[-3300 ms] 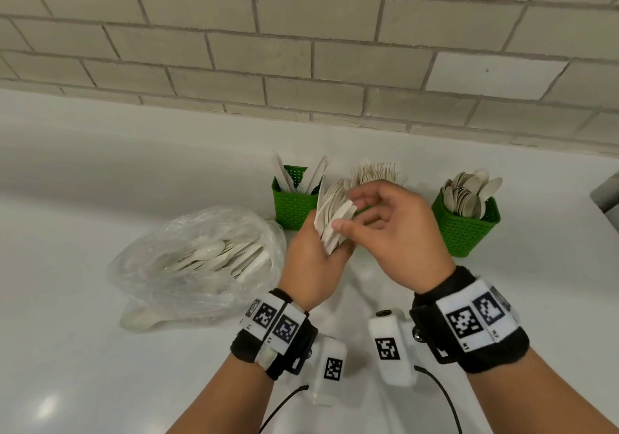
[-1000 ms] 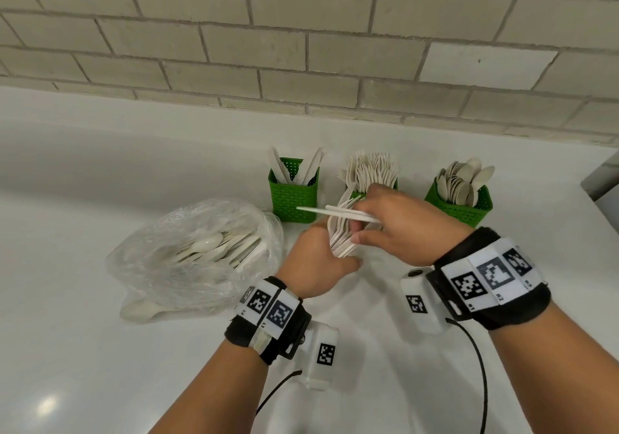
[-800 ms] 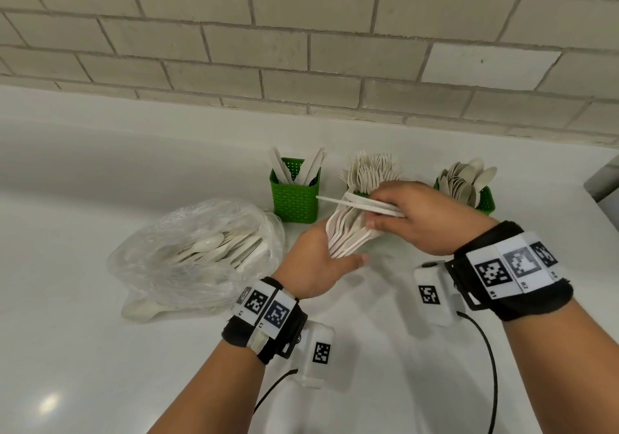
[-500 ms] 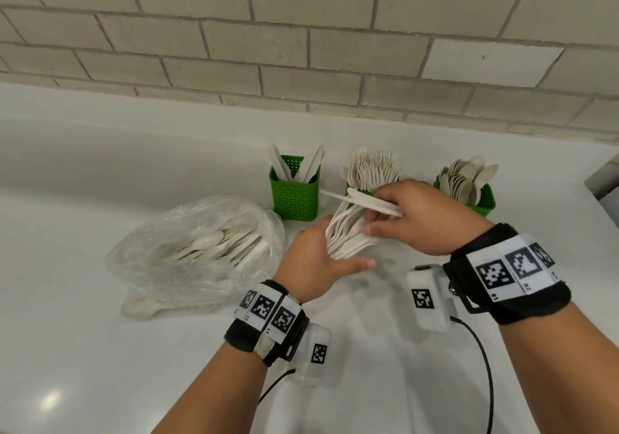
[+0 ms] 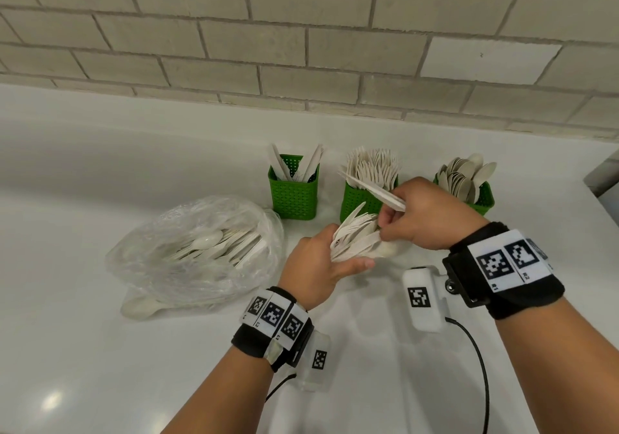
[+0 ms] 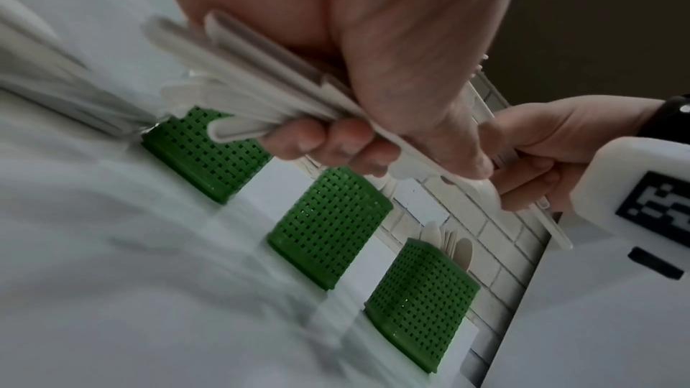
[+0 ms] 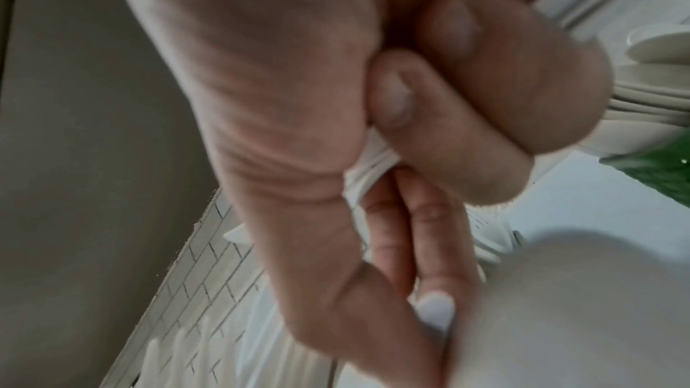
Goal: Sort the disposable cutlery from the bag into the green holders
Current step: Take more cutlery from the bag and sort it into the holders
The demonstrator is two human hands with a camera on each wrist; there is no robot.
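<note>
My left hand grips a fanned bundle of white cutlery in front of the middle holder; the same bundle fills the left wrist view. My right hand holds a couple of white knives, their blades pointing up-left, while its fingertips touch the top of the bundle. Its curled fingers pinch white handles. Three green holders stand in a row: the left one holds a few knives, the middle one forks, the right one spoons.
A clear plastic bag with several more pieces of cutlery lies on the white counter left of my hands, a spoon poking out beneath it. A brick wall runs behind the holders. Wrist camera cables trail near my forearms.
My right hand has kept the knives it drew from the bundle and dropped lower, its fingertips now back on the bundle. The knives have tilted up to the left. My left hand barely moved.
</note>
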